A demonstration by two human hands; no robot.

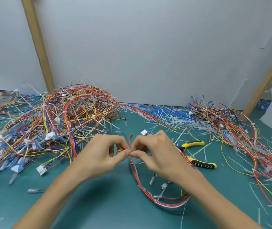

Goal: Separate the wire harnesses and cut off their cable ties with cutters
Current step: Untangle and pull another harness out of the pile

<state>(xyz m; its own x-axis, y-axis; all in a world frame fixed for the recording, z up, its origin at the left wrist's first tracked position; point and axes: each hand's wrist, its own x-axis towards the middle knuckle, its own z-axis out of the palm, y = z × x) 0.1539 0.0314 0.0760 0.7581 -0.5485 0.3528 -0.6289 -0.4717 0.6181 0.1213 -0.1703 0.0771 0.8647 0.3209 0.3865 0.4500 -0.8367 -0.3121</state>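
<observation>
At 10 o'clock on the green mat [98,204] lies the tangled harness pile [62,116]. One red harness [148,194] loops from centre toward 5 o'clock, free end pointing to 12. Left hand [98,154] and right hand [158,151] pinch it with curled fingertips. Cutters [203,164] lie at 3 o'clock.

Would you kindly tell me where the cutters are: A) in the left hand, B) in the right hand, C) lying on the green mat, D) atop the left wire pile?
C: the cutters lie on the green mat beside the right hand, which, like the left hand, pinches the wire harness.
</observation>
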